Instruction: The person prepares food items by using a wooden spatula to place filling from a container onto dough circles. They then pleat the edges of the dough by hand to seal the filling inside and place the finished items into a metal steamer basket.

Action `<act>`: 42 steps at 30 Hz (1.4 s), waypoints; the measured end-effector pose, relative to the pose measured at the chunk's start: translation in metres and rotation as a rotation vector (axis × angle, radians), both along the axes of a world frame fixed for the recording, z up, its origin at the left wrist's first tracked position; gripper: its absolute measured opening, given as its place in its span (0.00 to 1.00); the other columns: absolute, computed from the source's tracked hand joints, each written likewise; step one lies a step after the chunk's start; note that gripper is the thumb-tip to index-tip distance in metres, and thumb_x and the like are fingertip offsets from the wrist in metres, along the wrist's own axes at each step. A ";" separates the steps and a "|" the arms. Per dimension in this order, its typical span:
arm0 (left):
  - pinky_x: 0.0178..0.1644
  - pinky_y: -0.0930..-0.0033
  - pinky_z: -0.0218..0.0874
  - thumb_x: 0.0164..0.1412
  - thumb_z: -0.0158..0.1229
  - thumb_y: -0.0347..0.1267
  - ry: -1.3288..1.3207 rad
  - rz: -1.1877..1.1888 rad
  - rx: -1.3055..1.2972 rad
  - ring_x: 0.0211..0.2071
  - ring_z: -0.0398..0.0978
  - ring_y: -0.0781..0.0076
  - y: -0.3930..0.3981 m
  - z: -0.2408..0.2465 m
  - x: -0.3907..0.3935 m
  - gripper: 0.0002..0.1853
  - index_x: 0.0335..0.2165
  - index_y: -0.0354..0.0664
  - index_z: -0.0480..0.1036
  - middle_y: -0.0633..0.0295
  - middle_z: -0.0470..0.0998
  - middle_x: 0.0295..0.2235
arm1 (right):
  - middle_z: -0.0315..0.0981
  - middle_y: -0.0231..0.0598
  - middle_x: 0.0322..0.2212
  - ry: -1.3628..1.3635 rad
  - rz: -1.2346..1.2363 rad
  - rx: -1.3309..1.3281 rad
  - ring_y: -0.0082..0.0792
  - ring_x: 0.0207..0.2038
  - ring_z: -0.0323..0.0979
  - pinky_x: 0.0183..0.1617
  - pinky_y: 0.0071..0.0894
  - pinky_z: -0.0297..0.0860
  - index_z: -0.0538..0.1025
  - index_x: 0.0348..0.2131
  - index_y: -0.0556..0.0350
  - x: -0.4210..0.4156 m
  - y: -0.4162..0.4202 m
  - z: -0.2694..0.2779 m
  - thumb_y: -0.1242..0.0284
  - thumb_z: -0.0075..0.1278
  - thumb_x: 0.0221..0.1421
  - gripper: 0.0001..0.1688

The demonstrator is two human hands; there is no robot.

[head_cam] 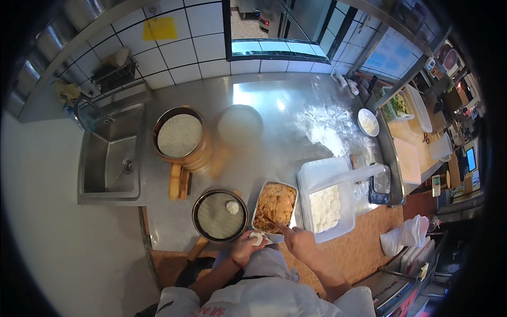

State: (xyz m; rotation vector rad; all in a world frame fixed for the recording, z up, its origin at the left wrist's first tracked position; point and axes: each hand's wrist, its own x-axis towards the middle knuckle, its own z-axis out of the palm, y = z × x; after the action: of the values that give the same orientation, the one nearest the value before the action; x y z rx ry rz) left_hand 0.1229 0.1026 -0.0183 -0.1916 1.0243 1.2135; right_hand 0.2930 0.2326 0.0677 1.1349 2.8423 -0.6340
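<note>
My left hand [244,249] holds a round white dough wrapper [256,238] on its fingers, close to the front edge of the steel counter. A thin tool, perhaps a spatula, is gripped in my right hand [298,239], its tip in the ground filling [276,204] of a metal tray [296,189]. Left of that tray is a round lined steamer with a wooden handle [198,249]; one white dumpling or bun [232,207] lies at its upper right. Flat dough pieces [325,208] fill part of a translucent plastic box [347,224], whose lid [324,172] lies partly over it.
Stacked steamers [182,136] stand at the back left, near a sink [113,158]. Flour [324,128] is spread over the counter's right part, beside a white bowl of flour [368,122]. A raised metal edge [390,166] separates off the shelf at right.
</note>
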 end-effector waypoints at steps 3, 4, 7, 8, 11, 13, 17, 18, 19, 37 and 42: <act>0.49 0.60 0.71 0.64 0.46 0.24 0.062 -0.005 0.056 0.44 0.78 0.56 0.007 -0.004 0.000 0.13 0.46 0.35 0.68 0.51 0.77 0.43 | 0.75 0.46 0.20 -0.014 -0.033 -0.001 0.50 0.22 0.74 0.26 0.48 0.69 0.77 0.47 0.48 -0.007 0.002 -0.003 0.74 0.51 0.54 0.18; 0.50 0.57 0.71 0.64 0.47 0.24 0.065 -0.007 0.053 0.44 0.78 0.55 0.007 -0.002 0.000 0.12 0.46 0.35 0.68 0.50 0.77 0.42 | 0.75 0.46 0.20 -0.023 -0.016 -0.042 0.51 0.22 0.74 0.26 0.49 0.69 0.78 0.46 0.48 -0.008 -0.001 -0.006 0.74 0.50 0.55 0.18; 0.51 0.56 0.71 0.64 0.47 0.24 0.049 0.039 0.050 0.45 0.78 0.54 0.003 -0.006 0.001 0.12 0.46 0.35 0.68 0.49 0.76 0.42 | 0.75 0.46 0.19 0.022 0.002 -0.149 0.51 0.23 0.74 0.26 0.49 0.68 0.79 0.44 0.48 -0.010 -0.004 -0.011 0.74 0.49 0.55 0.16; 0.51 0.55 0.71 0.64 0.47 0.24 0.045 0.036 0.054 0.45 0.78 0.53 0.003 -0.006 0.001 0.12 0.46 0.35 0.68 0.49 0.76 0.42 | 0.74 0.48 0.20 0.082 -0.019 -0.178 0.51 0.23 0.75 0.26 0.49 0.68 0.79 0.44 0.48 -0.009 -0.002 -0.008 0.74 0.50 0.55 0.16; 0.50 0.55 0.70 0.64 0.47 0.24 0.042 0.025 0.058 0.45 0.78 0.52 0.002 -0.004 0.003 0.12 0.46 0.35 0.68 0.48 0.76 0.42 | 0.74 0.45 0.18 0.272 -0.182 -0.340 0.43 0.20 0.73 0.23 0.40 0.66 0.80 0.41 0.51 0.005 -0.003 -0.039 0.74 0.50 0.58 0.12; 0.50 0.54 0.71 0.64 0.47 0.25 0.050 0.050 0.067 0.45 0.78 0.52 0.004 -0.006 0.004 0.12 0.46 0.34 0.67 0.47 0.77 0.43 | 0.72 0.40 0.17 0.306 -0.383 -0.624 0.34 0.18 0.69 0.21 0.32 0.62 0.80 0.41 0.53 0.004 0.003 -0.033 0.74 0.50 0.60 0.10; 0.55 0.51 0.67 0.65 0.47 0.24 0.011 -0.010 0.052 0.48 0.76 0.48 0.005 0.009 -0.002 0.13 0.47 0.32 0.67 0.44 0.75 0.45 | 0.66 0.28 0.18 0.400 -0.809 -1.346 0.18 0.16 0.56 0.19 0.19 0.52 0.78 0.44 0.54 0.019 0.013 -0.014 0.74 0.48 0.64 0.10; 0.55 0.51 0.67 0.65 0.47 0.24 -0.003 -0.026 0.073 0.49 0.76 0.47 0.006 0.012 -0.004 0.13 0.47 0.31 0.67 0.43 0.75 0.45 | 0.64 0.25 0.19 0.481 -0.884 -1.478 0.15 0.17 0.52 0.19 0.17 0.50 0.77 0.44 0.54 0.024 0.013 -0.011 0.74 0.47 0.65 0.11; 0.55 0.51 0.67 0.65 0.47 0.25 -0.018 -0.044 0.095 0.49 0.76 0.46 0.008 0.015 -0.004 0.13 0.47 0.31 0.67 0.42 0.75 0.46 | 0.63 0.26 0.19 0.536 -0.919 -1.499 0.15 0.17 0.52 0.19 0.17 0.50 0.76 0.45 0.54 0.026 0.009 -0.007 0.74 0.47 0.65 0.11; 0.67 0.51 0.52 0.71 0.26 0.57 -0.237 0.235 0.261 0.60 0.65 0.48 0.094 0.091 0.011 0.41 0.56 0.28 0.62 0.42 0.69 0.55 | 0.68 0.48 0.26 0.437 -0.303 -0.110 0.46 0.27 0.67 0.30 0.40 0.65 0.72 0.53 0.58 0.024 -0.051 0.005 0.82 0.48 0.58 0.22; 0.64 0.49 0.55 0.70 0.25 0.60 -0.077 0.227 0.275 0.57 0.67 0.47 0.092 0.071 0.008 0.41 0.49 0.30 0.66 0.43 0.74 0.47 | 0.71 0.47 0.27 0.550 -0.311 -0.146 0.42 0.28 0.71 0.32 0.37 0.66 0.74 0.51 0.59 0.031 -0.058 0.013 0.80 0.49 0.59 0.20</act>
State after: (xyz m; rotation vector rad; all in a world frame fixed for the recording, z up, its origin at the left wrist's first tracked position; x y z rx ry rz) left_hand 0.1304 0.1949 0.0527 -0.1406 0.7732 1.5278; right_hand 0.3238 0.1748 0.0805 1.6019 2.9734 -1.3364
